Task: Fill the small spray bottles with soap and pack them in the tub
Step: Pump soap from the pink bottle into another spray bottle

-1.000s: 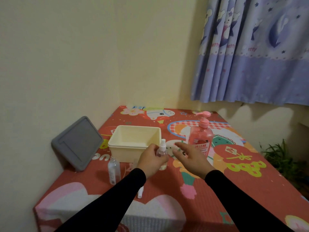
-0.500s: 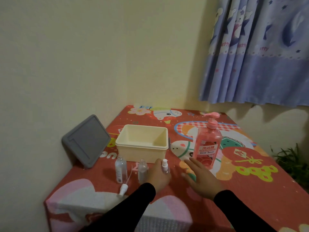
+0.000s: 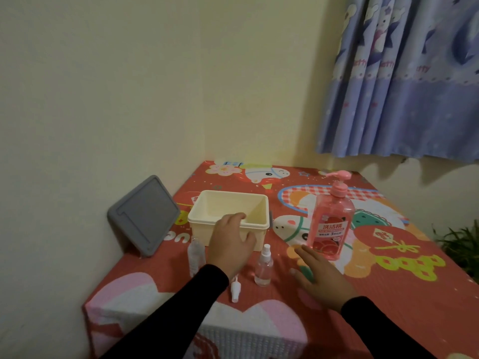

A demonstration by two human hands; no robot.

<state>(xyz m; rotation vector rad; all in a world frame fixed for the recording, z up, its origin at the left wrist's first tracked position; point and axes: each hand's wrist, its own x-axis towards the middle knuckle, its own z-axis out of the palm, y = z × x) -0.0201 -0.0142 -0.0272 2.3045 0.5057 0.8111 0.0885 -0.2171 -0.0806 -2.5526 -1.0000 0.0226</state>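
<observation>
With the left hand (image 3: 230,244) reaching loose-fingered and empty over the tub (image 3: 228,218) rim, its sleeve could topple the capped spray bottle (image 3: 263,266) just beside it (right hand (image 3: 321,275) spread, empty, near the soap bottle (image 3: 330,221)).

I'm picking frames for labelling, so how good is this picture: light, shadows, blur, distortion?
Head view: dim, warm indoor light, soft overall. The purple patterned curtain casts a scalloped shadow on the wall below it. Wide-angle bending shows at the edges. The left hand looks slightly smeared, and the clear uncapped bottle beside it is blurred; the small capped clear spray bottle and pink pump soap bottle read clearly.
</observation>
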